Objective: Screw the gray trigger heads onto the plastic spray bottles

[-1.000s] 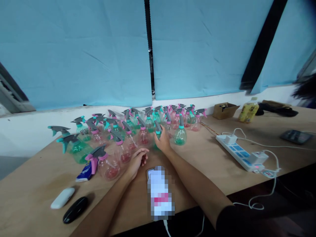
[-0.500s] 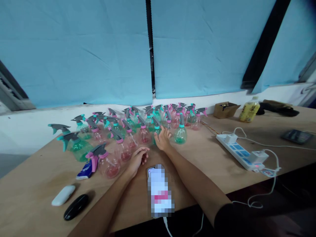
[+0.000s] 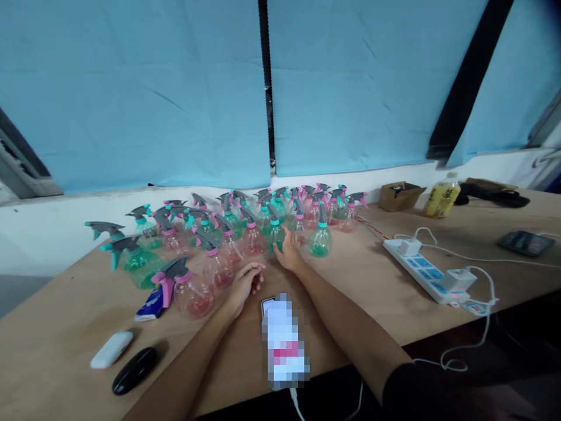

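Observation:
My right hand (image 3: 287, 251) is at the right side of a green-tinted spray bottle (image 3: 274, 235) with a turquoise collar and grey trigger head. Its thumb lies across the front of the bottle, and the other fingers are partly hidden behind it. My left hand (image 3: 246, 282) rests on the table with its fingers loosely curled and nothing visible in them. Close to it stands a pink spray bottle (image 3: 220, 269). Another green spray bottle (image 3: 319, 241) stands upright just right of my right hand.
Several pink and green spray bottles crowd the table (image 3: 350, 275) toward the wall. Between my forearms lies a phone (image 3: 286, 351) with a cable. A power strip (image 3: 423, 272), yellow drink bottle (image 3: 442, 197) and cardboard box (image 3: 400, 197) are rightward; white (image 3: 111, 349) and black (image 3: 134, 371) cases lie left.
The green bottle at my right hand has shifted slightly left and stands more upright. My right hand has turned, so fewer fingers show. My left hand has barely moved.

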`<action>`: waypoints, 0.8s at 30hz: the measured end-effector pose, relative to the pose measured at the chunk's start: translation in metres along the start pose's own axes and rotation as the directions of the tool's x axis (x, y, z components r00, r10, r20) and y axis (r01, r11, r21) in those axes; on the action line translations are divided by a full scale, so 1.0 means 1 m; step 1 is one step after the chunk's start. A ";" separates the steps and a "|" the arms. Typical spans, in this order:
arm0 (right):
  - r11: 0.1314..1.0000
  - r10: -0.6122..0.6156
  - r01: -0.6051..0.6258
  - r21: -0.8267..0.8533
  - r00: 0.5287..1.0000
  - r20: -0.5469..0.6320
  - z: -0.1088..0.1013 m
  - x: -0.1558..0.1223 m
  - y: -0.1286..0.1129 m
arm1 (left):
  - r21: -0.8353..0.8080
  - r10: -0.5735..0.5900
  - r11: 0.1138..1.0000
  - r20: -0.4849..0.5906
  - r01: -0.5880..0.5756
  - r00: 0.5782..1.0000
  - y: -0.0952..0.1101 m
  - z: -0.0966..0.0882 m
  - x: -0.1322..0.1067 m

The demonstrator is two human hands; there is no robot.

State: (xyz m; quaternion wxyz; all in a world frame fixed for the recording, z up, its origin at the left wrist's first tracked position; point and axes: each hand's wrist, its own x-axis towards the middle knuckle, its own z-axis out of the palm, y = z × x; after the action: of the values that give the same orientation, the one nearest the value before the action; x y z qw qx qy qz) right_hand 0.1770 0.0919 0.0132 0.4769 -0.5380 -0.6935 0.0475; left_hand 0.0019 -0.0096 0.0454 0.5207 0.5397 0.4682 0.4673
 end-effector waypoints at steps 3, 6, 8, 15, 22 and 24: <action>0.999 -0.022 0.023 0.029 1.000 -0.016 0.000 0.001 0.000 | 0.001 -0.009 1.000 -0.009 0.009 1.000 0.003 0.002 -0.002; 0.997 -0.033 0.034 0.070 0.999 -0.022 -0.003 0.003 -0.001 | 0.009 -0.008 1.000 -0.009 0.008 1.000 0.004 0.001 -0.003; 0.995 -0.031 0.035 0.098 0.998 -0.047 -0.008 0.004 -0.001 | 0.017 0.002 1.000 -0.002 -0.002 1.000 0.002 0.000 -0.001; 0.995 0.035 0.003 0.101 0.927 -0.373 -0.033 0.014 -0.008 | 0.018 0.001 1.000 -0.008 -0.001 1.000 -0.001 -0.003 0.003; 0.982 0.157 -0.123 0.140 0.952 -0.263 -0.023 0.033 0.005 | 0.031 0.005 0.999 -0.004 -0.005 1.000 0.003 -0.002 0.001; 0.979 0.166 -0.134 0.156 0.961 -0.222 -0.019 0.037 0.011 | 0.028 0.000 1.000 -0.006 0.000 1.000 0.003 -0.002 0.001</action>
State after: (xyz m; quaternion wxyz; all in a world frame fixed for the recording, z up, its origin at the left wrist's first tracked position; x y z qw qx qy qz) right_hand 0.1992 0.1174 0.0393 0.5866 -0.5563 -0.5846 0.0682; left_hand -0.0001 -0.0087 0.0486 0.5119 0.5455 0.4761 0.4623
